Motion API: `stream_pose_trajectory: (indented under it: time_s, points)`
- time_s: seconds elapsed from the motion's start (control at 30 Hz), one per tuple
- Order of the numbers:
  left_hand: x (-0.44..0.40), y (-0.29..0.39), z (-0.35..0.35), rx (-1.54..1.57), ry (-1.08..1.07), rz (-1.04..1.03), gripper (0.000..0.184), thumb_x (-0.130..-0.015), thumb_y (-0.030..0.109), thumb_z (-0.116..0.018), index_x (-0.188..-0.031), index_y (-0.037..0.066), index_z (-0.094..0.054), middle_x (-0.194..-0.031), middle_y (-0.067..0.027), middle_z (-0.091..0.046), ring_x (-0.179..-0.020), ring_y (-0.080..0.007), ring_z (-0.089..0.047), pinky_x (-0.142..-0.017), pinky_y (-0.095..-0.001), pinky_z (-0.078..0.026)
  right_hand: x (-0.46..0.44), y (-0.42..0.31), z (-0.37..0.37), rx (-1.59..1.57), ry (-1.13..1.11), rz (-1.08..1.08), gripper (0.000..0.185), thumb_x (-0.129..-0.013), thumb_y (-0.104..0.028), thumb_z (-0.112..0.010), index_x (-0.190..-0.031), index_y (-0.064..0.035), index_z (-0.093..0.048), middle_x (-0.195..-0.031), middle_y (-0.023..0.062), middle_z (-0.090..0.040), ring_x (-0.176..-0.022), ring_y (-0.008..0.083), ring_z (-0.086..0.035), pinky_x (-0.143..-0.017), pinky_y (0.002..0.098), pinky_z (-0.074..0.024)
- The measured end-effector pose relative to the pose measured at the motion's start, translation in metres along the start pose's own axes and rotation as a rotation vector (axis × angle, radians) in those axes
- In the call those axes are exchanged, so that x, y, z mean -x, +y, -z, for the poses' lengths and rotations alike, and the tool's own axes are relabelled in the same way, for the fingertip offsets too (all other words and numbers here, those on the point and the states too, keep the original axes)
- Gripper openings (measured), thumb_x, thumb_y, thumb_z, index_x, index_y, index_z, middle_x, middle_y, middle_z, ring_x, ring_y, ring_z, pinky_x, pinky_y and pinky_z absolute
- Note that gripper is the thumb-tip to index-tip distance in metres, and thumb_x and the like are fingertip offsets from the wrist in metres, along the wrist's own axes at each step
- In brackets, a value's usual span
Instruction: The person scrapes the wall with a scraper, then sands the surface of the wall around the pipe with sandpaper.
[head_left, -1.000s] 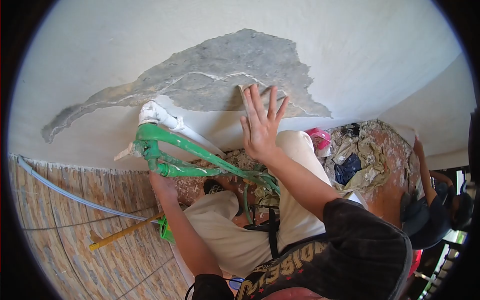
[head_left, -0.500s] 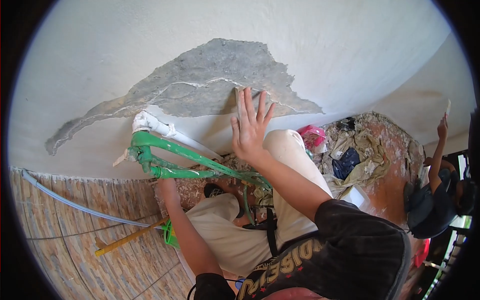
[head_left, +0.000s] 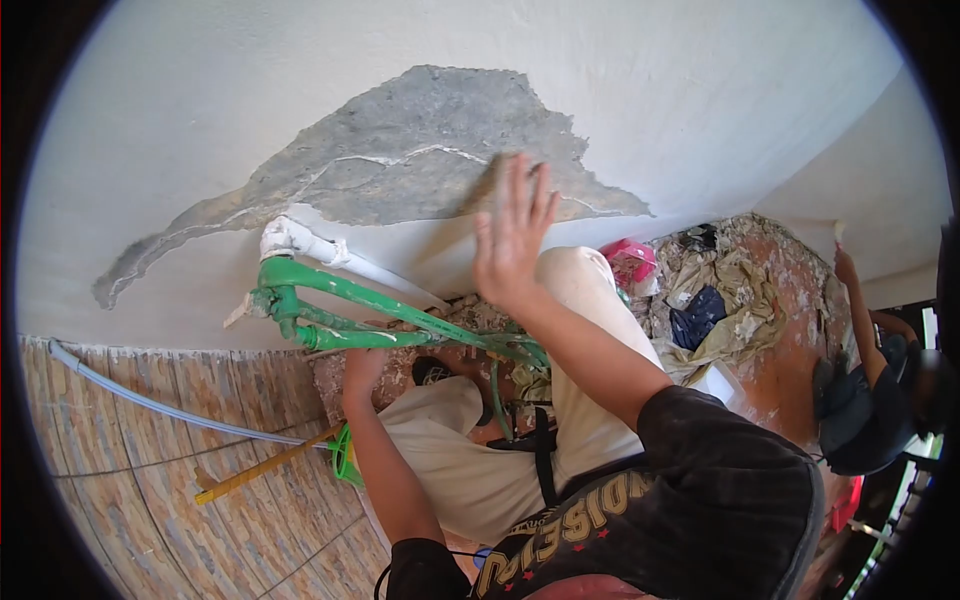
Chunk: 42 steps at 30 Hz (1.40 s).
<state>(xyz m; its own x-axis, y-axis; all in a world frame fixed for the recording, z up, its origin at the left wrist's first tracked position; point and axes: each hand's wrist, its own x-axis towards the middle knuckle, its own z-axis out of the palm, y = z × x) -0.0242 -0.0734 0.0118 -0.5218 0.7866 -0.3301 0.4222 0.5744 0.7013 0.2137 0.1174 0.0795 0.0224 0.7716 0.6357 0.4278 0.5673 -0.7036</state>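
My right hand (head_left: 512, 245) is raised in front of the wall, fingers stretched out and slightly blurred. Behind it lies a rough grey patch (head_left: 430, 120) of bare plaster with a pale crack line, bordered by white paint (head_left: 650, 100). Whether the fingertips touch the wall, or anything lies under the palm, I cannot make out. My left hand (head_left: 364, 372) is low by the green pipes (head_left: 370, 302), its fingers hidden behind the lower pipe. A white pipe (head_left: 325, 252) runs along the wall behind them.
A yellow-handled tool (head_left: 260, 470) and a grey hose (head_left: 170, 408) lie on the tiles at left, near a green basket (head_left: 345, 460). Crumpled sheets (head_left: 755, 320), a dark plastic bag (head_left: 697, 318) and a pink bag (head_left: 628, 262) cover the floor at right. Another person (head_left: 868, 400) works at far right.
My right hand has shifted slightly right and its fingers have drawn closer together. My left hand has moved a little right beneath the pipe. The other person's raised hand has moved left and lower.
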Motion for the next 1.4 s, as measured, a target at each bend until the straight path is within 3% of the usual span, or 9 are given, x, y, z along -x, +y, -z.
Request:
stream_pose_trajectory:
  time_s: [0.33, 0.43, 0.5, 0.6, 0.7, 0.83, 0.9, 1.13, 1.4]
  points:
    - [-0.004, 0.013, -0.004, -0.028, -0.022, -0.019, 0.029, -0.087, 0.013, -0.055, -0.113, 0.000, -0.058, -0.106, -0.0197, -0.062, -0.103, -0.0310, -0.059, -0.092, -0.0379, -0.043, 0.006, -0.007, 0.004, 0.073, -0.170, 0.210, 0.058, -0.093, -0.013, -0.049, -0.149, -0.0041, -0.033, -0.152, 0.0173, -0.031, -0.144, 0.0387, -0.016, -0.115, 0.0568, -0.0009]
    - [0.003, 0.023, -0.003, -0.265, -0.003, -0.043, 0.029, -0.086, 0.011, -0.056, -0.112, 0.000, -0.057, -0.104, -0.0198, -0.062, -0.102, -0.0304, -0.059, -0.091, -0.0377, -0.044, 0.000, -0.001, 0.007, -0.012, 0.036, 0.233, 0.050, -0.095, -0.015, -0.049, -0.142, 0.0005, -0.040, -0.128, 0.0230, -0.047, -0.126, 0.0347, -0.037, -0.110, 0.0538, -0.0203]
    - [0.000, 0.018, -0.004, -0.135, -0.042, -0.046, 0.027, -0.085, 0.011, -0.056, -0.110, 0.001, -0.058, -0.103, -0.0200, -0.063, -0.100, -0.0306, -0.061, -0.090, -0.0378, -0.045, 0.001, 0.010, 0.005, -0.198, 0.113, 0.160, 0.036, -0.097, -0.017, -0.047, -0.126, 0.0052, -0.048, -0.106, 0.0214, -0.049, -0.098, 0.0291, -0.046, -0.089, 0.0453, -0.0388]
    - [-0.005, 0.013, -0.006, -0.095, -0.023, -0.032, 0.026, -0.085, 0.009, -0.056, -0.109, 0.001, -0.058, -0.101, -0.0201, -0.064, -0.098, -0.0312, -0.062, -0.088, -0.0382, -0.046, 0.002, 0.016, 0.003, -0.459, 0.085, -0.115, 0.023, -0.097, -0.016, -0.049, -0.110, 0.0024, -0.052, -0.090, 0.0187, -0.049, -0.073, 0.0288, -0.048, -0.063, 0.0414, -0.0400]
    - [-0.003, 0.014, -0.006, -0.184, -0.006, -0.136, 0.025, -0.085, 0.009, -0.055, -0.108, 0.000, -0.059, -0.100, -0.0204, -0.064, -0.097, -0.0314, -0.062, -0.087, -0.0385, -0.046, 0.001, 0.010, 0.007, -0.364, 0.018, -0.072, 0.023, -0.100, -0.020, -0.046, -0.107, 0.0015, -0.050, -0.081, 0.0169, -0.050, -0.064, 0.0292, -0.051, -0.056, 0.0402, -0.0413]
    - [-0.005, 0.012, -0.006, -0.210, -0.007, -0.148, 0.023, -0.086, 0.009, -0.055, -0.107, 0.000, -0.059, -0.099, -0.0205, -0.064, -0.097, -0.0312, -0.062, -0.087, -0.0383, -0.046, 0.002, -0.002, 0.003, -0.250, -0.005, 0.029, 0.027, -0.103, -0.025, -0.034, -0.104, -0.0003, -0.045, -0.079, 0.0163, -0.051, -0.065, 0.0255, -0.050, -0.063, 0.0385, -0.0407]
    - [-0.005, 0.008, -0.007, -0.170, 0.020, -0.205, 0.022, -0.086, 0.009, -0.055, -0.105, 0.000, -0.060, -0.100, -0.0201, -0.065, -0.098, -0.0316, -0.062, -0.087, -0.0381, -0.046, 0.004, -0.003, 0.006, -0.418, -0.269, -0.234, 0.028, -0.104, -0.029, -0.034, -0.103, -0.0031, -0.045, -0.073, 0.0143, -0.050, -0.062, 0.0277, -0.050, -0.062, 0.0413, -0.0410]
    - [-0.010, 0.002, -0.008, -0.176, 0.020, -0.156, 0.022, -0.087, 0.012, -0.053, -0.105, 0.001, -0.061, -0.103, -0.0204, -0.065, -0.101, -0.0330, -0.062, -0.088, -0.0391, -0.046, 0.002, -0.003, 0.003, -0.910, -0.352, -0.587, 0.027, -0.103, -0.035, -0.044, -0.101, -0.0082, -0.043, -0.062, 0.0021, -0.045, -0.054, 0.0135, -0.045, -0.054, 0.0302, -0.0402]
    - [-0.011, 0.000, -0.007, -0.258, -0.015, -0.160, 0.037, -0.073, 0.000, -0.062, -0.110, 0.002, -0.057, -0.100, -0.0144, -0.063, -0.098, -0.0268, -0.061, -0.086, -0.0356, -0.045, -0.010, 0.000, 0.007, -1.022, 0.094, -0.560, 0.020, -0.094, -0.016, -0.062, -0.102, -0.0078, -0.046, -0.069, 0.0011, -0.047, -0.058, 0.0088, -0.045, -0.054, 0.0252, -0.0406]
